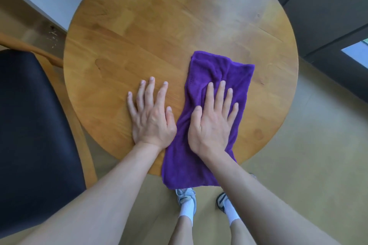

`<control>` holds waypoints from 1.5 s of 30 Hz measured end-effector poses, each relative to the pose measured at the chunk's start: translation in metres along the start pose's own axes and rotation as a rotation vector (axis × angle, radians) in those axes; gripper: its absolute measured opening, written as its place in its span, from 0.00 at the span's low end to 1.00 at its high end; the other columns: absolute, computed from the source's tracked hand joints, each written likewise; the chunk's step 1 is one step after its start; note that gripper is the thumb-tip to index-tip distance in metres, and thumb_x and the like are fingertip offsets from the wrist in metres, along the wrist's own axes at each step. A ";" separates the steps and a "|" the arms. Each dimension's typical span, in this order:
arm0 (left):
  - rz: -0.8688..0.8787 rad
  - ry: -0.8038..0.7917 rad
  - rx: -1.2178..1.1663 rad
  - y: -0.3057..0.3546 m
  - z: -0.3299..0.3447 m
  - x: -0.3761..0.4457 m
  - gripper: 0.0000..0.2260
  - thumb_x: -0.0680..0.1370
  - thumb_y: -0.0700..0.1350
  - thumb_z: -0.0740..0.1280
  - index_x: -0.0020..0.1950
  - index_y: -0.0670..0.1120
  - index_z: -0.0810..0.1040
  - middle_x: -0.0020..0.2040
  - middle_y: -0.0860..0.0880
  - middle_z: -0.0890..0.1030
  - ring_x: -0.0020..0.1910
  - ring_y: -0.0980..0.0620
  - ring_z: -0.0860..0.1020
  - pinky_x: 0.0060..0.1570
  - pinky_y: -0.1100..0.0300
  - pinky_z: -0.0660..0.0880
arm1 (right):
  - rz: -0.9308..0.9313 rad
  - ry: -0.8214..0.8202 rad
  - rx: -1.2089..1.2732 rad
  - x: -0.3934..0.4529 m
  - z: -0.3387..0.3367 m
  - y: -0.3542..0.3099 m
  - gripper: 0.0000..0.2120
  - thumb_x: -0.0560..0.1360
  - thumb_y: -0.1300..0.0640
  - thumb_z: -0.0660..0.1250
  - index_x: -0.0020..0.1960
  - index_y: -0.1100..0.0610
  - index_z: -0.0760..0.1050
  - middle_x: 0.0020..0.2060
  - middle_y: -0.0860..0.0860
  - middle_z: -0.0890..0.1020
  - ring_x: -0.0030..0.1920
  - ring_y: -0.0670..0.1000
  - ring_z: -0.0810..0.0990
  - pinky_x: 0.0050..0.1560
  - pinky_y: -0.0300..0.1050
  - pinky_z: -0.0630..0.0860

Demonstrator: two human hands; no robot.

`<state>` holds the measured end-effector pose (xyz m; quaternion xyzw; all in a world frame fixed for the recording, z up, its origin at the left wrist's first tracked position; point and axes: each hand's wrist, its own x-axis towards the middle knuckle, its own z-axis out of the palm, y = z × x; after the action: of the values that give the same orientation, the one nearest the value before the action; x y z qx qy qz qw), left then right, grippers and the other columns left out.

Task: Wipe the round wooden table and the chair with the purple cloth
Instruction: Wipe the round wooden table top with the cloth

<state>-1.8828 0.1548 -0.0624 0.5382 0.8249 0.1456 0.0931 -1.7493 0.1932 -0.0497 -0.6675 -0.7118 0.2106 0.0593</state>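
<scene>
The right hand (211, 123) lies flat, palm down, on the cloth (201, 125), fingers (222, 93) extended and slightly spread, gripping nothing. The left hand (152, 119) lies flat, palm down, on the bare tabletop (159, 26) just beside the cloth's left edge, fingers extended and slightly spread; its thumb appears to touch the cloth. The cloth is purple, folded to a long strip, and runs from right of frame centre down to the tabletop's near edge, where its lower end overhangs. Creases gather in the cloth ahead of the right fingertips. The tabletop is round, of jointed wood, and fills the centre and upper frame. The chair (29, 125), with a dark seat and wooden frame, stands at the left of the frame, close to the tabletop's rim. Two shoes (186, 195) with white socks show on the floor (308, 145) at lower centre.
</scene>
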 end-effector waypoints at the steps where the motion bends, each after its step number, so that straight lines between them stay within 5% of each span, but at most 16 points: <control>1: 0.000 -0.002 -0.005 0.000 0.000 0.000 0.31 0.75 0.49 0.60 0.79 0.51 0.66 0.81 0.44 0.62 0.81 0.43 0.56 0.78 0.37 0.48 | -0.084 -0.044 -0.021 -0.007 0.001 0.001 0.35 0.77 0.48 0.48 0.84 0.52 0.51 0.84 0.52 0.47 0.83 0.54 0.42 0.81 0.59 0.39; 6: 0.001 0.012 0.001 0.000 0.002 0.000 0.28 0.73 0.49 0.60 0.75 0.47 0.70 0.81 0.44 0.63 0.81 0.43 0.58 0.78 0.37 0.49 | -0.739 -0.258 -0.230 0.023 -0.031 0.062 0.40 0.73 0.48 0.57 0.84 0.51 0.54 0.84 0.53 0.52 0.83 0.56 0.47 0.81 0.60 0.47; 8: -0.003 0.014 0.001 0.000 0.002 0.000 0.28 0.73 0.49 0.61 0.74 0.47 0.71 0.81 0.44 0.63 0.81 0.43 0.58 0.78 0.37 0.49 | -0.825 -0.283 -0.268 0.053 -0.042 0.080 0.39 0.73 0.48 0.58 0.83 0.49 0.56 0.84 0.49 0.54 0.83 0.53 0.49 0.82 0.57 0.47; 11: -0.017 0.001 -0.034 0.000 -0.001 0.001 0.31 0.73 0.49 0.62 0.77 0.51 0.68 0.81 0.45 0.63 0.81 0.44 0.57 0.79 0.38 0.47 | -0.608 -0.167 -0.243 0.067 -0.042 0.077 0.38 0.73 0.50 0.57 0.83 0.47 0.56 0.83 0.47 0.54 0.83 0.52 0.49 0.81 0.59 0.49; 16: -0.003 -0.045 -0.228 -0.010 -0.014 0.001 0.34 0.67 0.44 0.65 0.76 0.49 0.71 0.80 0.45 0.64 0.80 0.44 0.58 0.79 0.42 0.49 | 0.030 0.065 -0.076 0.028 -0.003 -0.001 0.40 0.71 0.50 0.53 0.84 0.51 0.54 0.84 0.51 0.52 0.83 0.56 0.48 0.81 0.60 0.44; 18: 0.019 -0.056 -0.227 -0.034 -0.023 -0.002 0.33 0.69 0.43 0.64 0.76 0.48 0.69 0.81 0.44 0.60 0.80 0.42 0.56 0.80 0.46 0.53 | 0.063 0.059 -0.024 0.003 0.014 -0.030 0.40 0.72 0.50 0.52 0.84 0.54 0.52 0.84 0.54 0.50 0.83 0.58 0.46 0.81 0.62 0.43; 25: -0.070 -0.074 0.052 -0.085 -0.039 -0.012 0.33 0.76 0.52 0.55 0.82 0.52 0.58 0.84 0.44 0.51 0.83 0.44 0.46 0.81 0.46 0.44 | -0.973 -0.301 -0.242 -0.016 0.004 0.015 0.38 0.76 0.47 0.58 0.84 0.53 0.54 0.84 0.55 0.51 0.83 0.58 0.46 0.81 0.63 0.46; 28: -0.067 -0.057 0.046 -0.084 -0.037 -0.012 0.33 0.75 0.49 0.55 0.82 0.52 0.59 0.84 0.44 0.52 0.83 0.44 0.48 0.81 0.46 0.44 | -1.167 -0.381 -0.260 0.037 -0.011 0.025 0.37 0.74 0.48 0.60 0.83 0.51 0.58 0.83 0.51 0.56 0.83 0.55 0.51 0.82 0.58 0.46; 31: -0.079 -0.047 0.056 -0.084 -0.038 -0.011 0.32 0.77 0.48 0.53 0.83 0.51 0.57 0.84 0.45 0.53 0.83 0.46 0.47 0.81 0.46 0.45 | -1.005 -0.297 -0.186 0.073 -0.011 0.003 0.36 0.73 0.50 0.59 0.81 0.50 0.63 0.82 0.49 0.60 0.83 0.54 0.54 0.81 0.59 0.49; 36: -0.076 -0.025 0.032 -0.088 -0.035 -0.013 0.36 0.72 0.46 0.53 0.82 0.47 0.59 0.84 0.47 0.54 0.83 0.49 0.48 0.81 0.47 0.47 | -0.346 -0.038 -0.040 0.046 0.024 -0.072 0.37 0.73 0.51 0.56 0.83 0.52 0.58 0.83 0.50 0.54 0.83 0.55 0.49 0.81 0.59 0.43; 38: -0.084 -0.011 0.014 -0.089 -0.036 -0.013 0.37 0.70 0.44 0.53 0.81 0.46 0.59 0.84 0.47 0.55 0.83 0.49 0.49 0.81 0.47 0.47 | -0.307 -0.052 0.002 0.014 0.035 -0.086 0.38 0.74 0.51 0.55 0.83 0.54 0.55 0.84 0.53 0.51 0.83 0.56 0.46 0.81 0.60 0.42; 42: -0.074 -0.001 0.017 -0.090 -0.036 -0.011 0.35 0.71 0.43 0.55 0.80 0.41 0.61 0.83 0.45 0.58 0.83 0.47 0.51 0.81 0.46 0.50 | -0.787 -0.261 -0.141 -0.023 0.029 -0.048 0.36 0.77 0.50 0.56 0.83 0.56 0.55 0.84 0.56 0.52 0.83 0.59 0.47 0.80 0.64 0.47; 45: -0.079 0.014 0.032 -0.088 -0.035 -0.011 0.33 0.72 0.43 0.56 0.79 0.39 0.63 0.81 0.43 0.62 0.83 0.46 0.54 0.80 0.45 0.52 | -1.171 -0.350 -0.199 0.027 0.012 -0.024 0.35 0.76 0.50 0.58 0.81 0.56 0.62 0.83 0.54 0.57 0.83 0.58 0.52 0.81 0.62 0.50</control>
<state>-1.9654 0.1063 -0.0594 0.5057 0.8483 0.1323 0.0841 -1.7784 0.2166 -0.0565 -0.1238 -0.9753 0.1822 -0.0150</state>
